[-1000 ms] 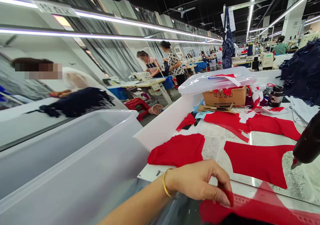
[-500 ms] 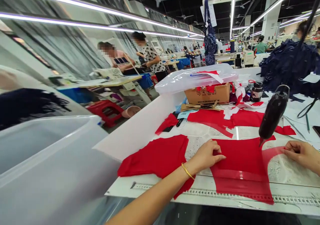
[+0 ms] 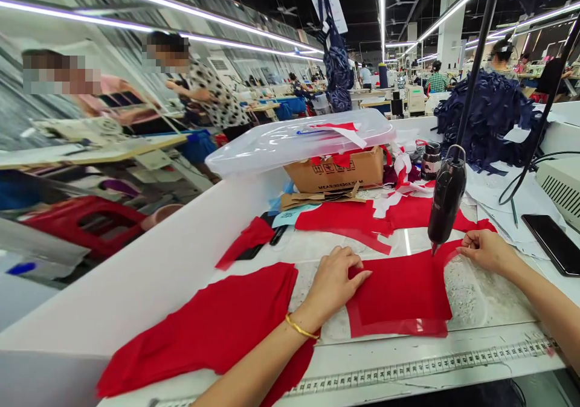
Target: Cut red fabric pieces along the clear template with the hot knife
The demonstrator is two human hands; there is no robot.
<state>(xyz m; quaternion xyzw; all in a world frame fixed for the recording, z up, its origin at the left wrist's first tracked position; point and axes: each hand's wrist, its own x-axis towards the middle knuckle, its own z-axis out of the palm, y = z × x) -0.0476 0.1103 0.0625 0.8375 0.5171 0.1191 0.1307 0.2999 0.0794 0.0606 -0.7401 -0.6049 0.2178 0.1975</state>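
Note:
A red fabric panel [image 3: 399,289] with a sheer lower edge lies on the worktable. My left hand [image 3: 338,280] rests on its left side, fingers bent, thumb pointing right over the cloth. At the panel's upper right corner, my right hand [image 3: 483,250] pinches a narrow red strip between thumb and fingers. The tip of a black hanging tool [image 3: 447,195] meets the panel's top edge between my hands. Left of my left hand lies a larger piece of red fabric [image 3: 212,322], partly under my forearm.
A measuring tape [image 3: 385,373] runs along the front edge. Behind are red scraps [image 3: 338,218], a cardboard box [image 3: 338,171] under a plastic lid [image 3: 299,140], and a dark jar [image 3: 430,160]. A phone [image 3: 555,244] lies right. Navy fabric [image 3: 489,117] is piled behind; people stand left.
The view has swung right. The red panel has shifted away from the front edge, with both hands still at it. My right hand has come nearer to the black tool.

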